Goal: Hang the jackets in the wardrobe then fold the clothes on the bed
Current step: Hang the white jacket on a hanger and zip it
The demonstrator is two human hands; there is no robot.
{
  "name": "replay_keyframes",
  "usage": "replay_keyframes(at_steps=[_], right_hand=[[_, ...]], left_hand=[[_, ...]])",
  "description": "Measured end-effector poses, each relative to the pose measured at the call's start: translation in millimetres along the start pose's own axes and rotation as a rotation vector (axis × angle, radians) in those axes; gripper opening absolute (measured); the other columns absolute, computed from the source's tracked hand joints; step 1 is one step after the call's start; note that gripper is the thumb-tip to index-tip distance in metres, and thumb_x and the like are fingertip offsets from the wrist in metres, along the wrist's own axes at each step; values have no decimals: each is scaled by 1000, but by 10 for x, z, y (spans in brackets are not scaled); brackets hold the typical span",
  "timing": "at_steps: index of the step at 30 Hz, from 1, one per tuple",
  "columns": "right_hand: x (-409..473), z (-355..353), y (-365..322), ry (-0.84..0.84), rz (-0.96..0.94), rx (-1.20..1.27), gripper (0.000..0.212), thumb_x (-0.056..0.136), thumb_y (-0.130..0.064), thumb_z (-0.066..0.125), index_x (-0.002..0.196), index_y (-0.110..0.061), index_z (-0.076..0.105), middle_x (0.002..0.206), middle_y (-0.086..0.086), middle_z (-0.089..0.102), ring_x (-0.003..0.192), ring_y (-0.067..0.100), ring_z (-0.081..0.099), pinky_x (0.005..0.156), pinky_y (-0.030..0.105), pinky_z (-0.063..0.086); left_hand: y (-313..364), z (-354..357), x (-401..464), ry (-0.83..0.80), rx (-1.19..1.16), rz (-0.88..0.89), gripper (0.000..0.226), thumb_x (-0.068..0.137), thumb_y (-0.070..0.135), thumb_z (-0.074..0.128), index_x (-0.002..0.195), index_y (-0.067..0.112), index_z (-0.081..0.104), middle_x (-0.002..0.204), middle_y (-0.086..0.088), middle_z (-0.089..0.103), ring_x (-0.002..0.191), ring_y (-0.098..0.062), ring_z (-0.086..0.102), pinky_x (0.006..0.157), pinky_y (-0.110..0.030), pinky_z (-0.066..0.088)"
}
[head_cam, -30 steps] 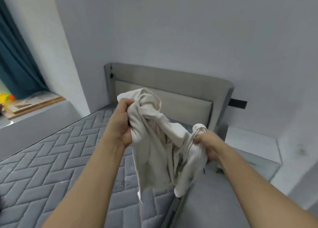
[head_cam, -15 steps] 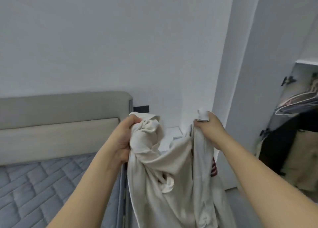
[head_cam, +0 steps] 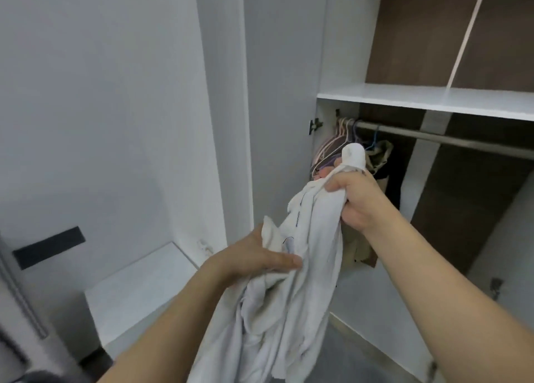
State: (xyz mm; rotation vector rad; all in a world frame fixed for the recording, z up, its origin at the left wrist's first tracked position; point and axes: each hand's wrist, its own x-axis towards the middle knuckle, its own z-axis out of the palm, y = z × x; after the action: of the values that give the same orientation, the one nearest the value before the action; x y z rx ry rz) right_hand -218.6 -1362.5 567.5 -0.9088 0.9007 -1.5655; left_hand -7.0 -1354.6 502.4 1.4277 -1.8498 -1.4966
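Head view puts us facing the open wardrobe (head_cam: 427, 99), with a cream jacket (head_cam: 291, 310) bunched between our two hands and hanging down in front of us. Our right hand (head_cam: 357, 202) has its fingers curled tight round a gathered upper part of the jacket, a knob of cloth poking up above the fist, raised close to the left end of the rail (head_cam: 439, 137). Our left hand (head_cam: 261, 257) sits lower, thumb laid along the fabric and fingers tucked into the folds, so it seems to be gripping, though the fingers are mostly hidden. We judge we are in the hanging step, with the folding not yet started. A cluster of thin wire hangers (head_cam: 336, 143) sits at the rail's left end, beside a dark garment (head_cam: 381, 154) already hung there. Next we would need a free hand to take a hanger, then find the collar and shoulders in this crumpled bundle; the tangle of hangers may snag as one is pulled.
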Motion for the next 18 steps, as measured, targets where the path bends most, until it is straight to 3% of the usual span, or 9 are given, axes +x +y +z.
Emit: replay_keyframes(at_steps=[2, 4, 5, 7, 9, 12, 14, 16, 18], right_hand=[[170, -101, -87, -24, 4, 54, 38, 72, 24, 31, 74, -12, 44, 63, 4, 58, 60, 19, 62, 64, 33, 56], [315, -234, -149, -38, 26, 35, 39, 73, 24, 30, 78, -11, 45, 68, 5, 59, 66, 19, 63, 69, 33, 56], [404, -313, -185, -31, 22, 14, 40, 73, 24, 29, 78, -10, 48, 71, 5, 59, 70, 20, 63, 73, 35, 55], [554, -512, -280, 23, -2, -19, 44, 71, 24, 28, 74, -9, 57, 77, 7, 62, 79, 24, 64, 80, 37, 53], [667, -766, -398, 115, 0, -103, 46, 70, 24, 29, 84, -6, 61, 88, 9, 65, 87, 25, 67, 79, 34, 56], [821, -1220, -566, 221, 80, -283, 59, 73, 21, 31, 112, -8, 64, 114, 9, 67, 106, 22, 65, 87, 33, 53], [947, -1494, -639, 269, 179, -335, 60, 74, 18, 35, 120, -9, 60, 116, 10, 66, 108, 25, 63, 95, 38, 50], [1082, -1717, -681, 360, 282, -614, 47, 74, 13, 42, 114, -8, 57, 107, 10, 61, 99, 25, 60, 85, 34, 51], [1200, -1875, -668, 446, 372, -998, 26, 80, 6, 45, 93, -14, 53, 90, 7, 53, 81, 20, 52, 64, 28, 43]], left_hand=[[168, 146, 367, -41, 95, 46, 75, 58, 58, 88, 122, 33, 59, 114, 12, 69, 103, -13, 67, 96, -38, 53], [294, 241, 703, -6, 133, 87, 30, 70, 37, 83, 92, 22, 71, 92, 7, 74, 88, -17, 71, 88, -37, 56], [355, 255, 866, 20, 152, 105, 18, 71, 28, 80, 78, 16, 68, 80, 4, 71, 78, -20, 69, 79, -34, 55], [488, 248, 1174, 73, 166, 137, 24, 72, 19, 76, 62, 15, 55, 62, 2, 56, 61, -17, 54, 62, -28, 42], [637, 219, 1447, 137, 140, 178, 30, 72, 17, 76, 58, 17, 49, 57, 5, 48, 57, -13, 45, 57, -25, 33], [874, 173, 1893, 210, 78, 244, 23, 71, 20, 74, 63, 13, 53, 61, 3, 47, 59, -13, 44, 57, -26, 33], [1063, 161, 2232, 214, 54, 297, 24, 71, 21, 73, 66, 4, 57, 59, 2, 51, 58, -14, 47, 57, -26, 36], [1260, 195, 2557, 170, 33, 341, 27, 74, 18, 72, 73, -5, 58, 62, -2, 55, 58, -15, 50, 59, -27, 39], [1419, 286, 2841, 97, -66, 367, 29, 75, 15, 71, 77, -10, 57, 66, -7, 56, 62, -17, 52, 62, -30, 40]])
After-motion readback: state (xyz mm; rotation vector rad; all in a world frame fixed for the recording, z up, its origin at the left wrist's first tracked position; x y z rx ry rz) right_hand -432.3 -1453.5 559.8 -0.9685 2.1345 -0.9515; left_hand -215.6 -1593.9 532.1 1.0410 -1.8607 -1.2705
